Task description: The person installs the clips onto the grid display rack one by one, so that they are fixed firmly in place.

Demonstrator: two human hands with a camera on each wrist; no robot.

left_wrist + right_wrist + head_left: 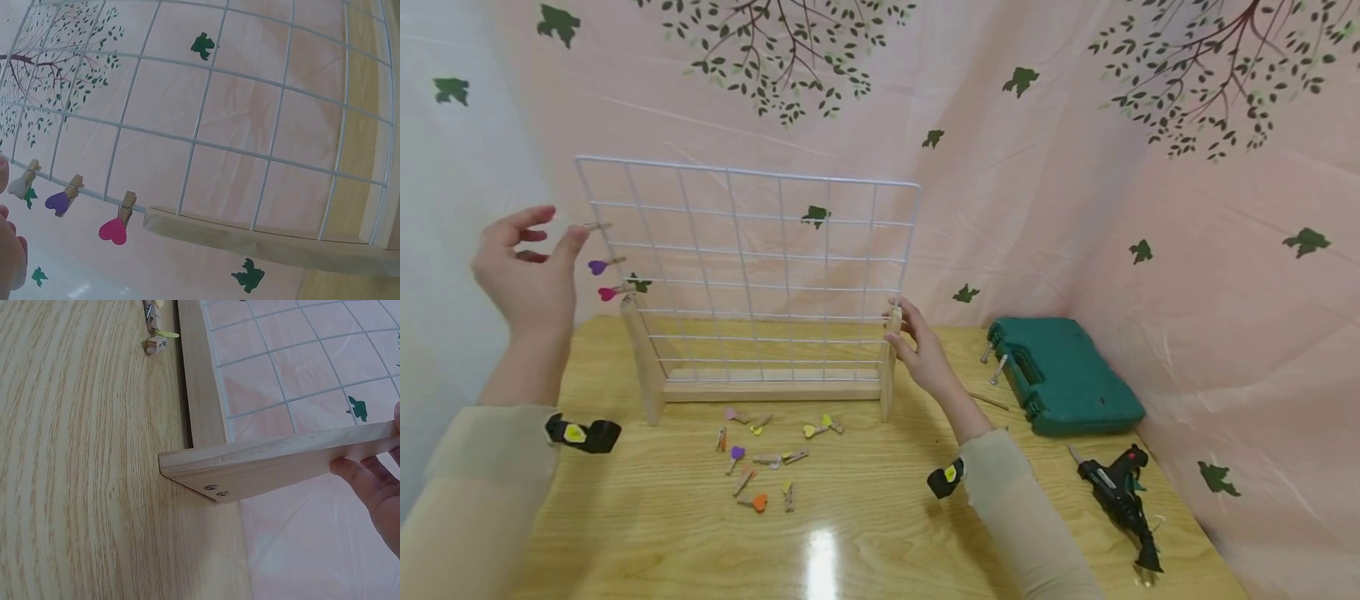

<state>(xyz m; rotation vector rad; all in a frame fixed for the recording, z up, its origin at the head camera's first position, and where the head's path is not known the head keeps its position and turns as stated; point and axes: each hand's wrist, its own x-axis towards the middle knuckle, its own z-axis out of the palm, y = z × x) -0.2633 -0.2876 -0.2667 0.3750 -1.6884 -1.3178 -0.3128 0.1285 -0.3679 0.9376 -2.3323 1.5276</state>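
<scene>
A white wire grid (781, 200) stands in a wooden frame on the table. Along its left edge are clipped three small clothespins: one with a pink heart (113, 231), one with a purple heart (57, 202) and, uppermost, one with a pale heart (20, 187). My left hand (531, 271) is beside that uppermost clothespin, thumb close to it and fingers spread apart from the thumb. My right hand (921, 350) grips the upper part of the frame's right wooden side post (275, 459), thumb on one face; the far fingers are partly hidden.
Several loose heart clothespins, such as an orange one (760, 502), lie on the table (662, 517) before the frame. A green case (1078, 375), screws (998, 369) and a black glue gun (1116, 496) are at the right. A leaf-patterned curtain (1037, 192) hangs behind.
</scene>
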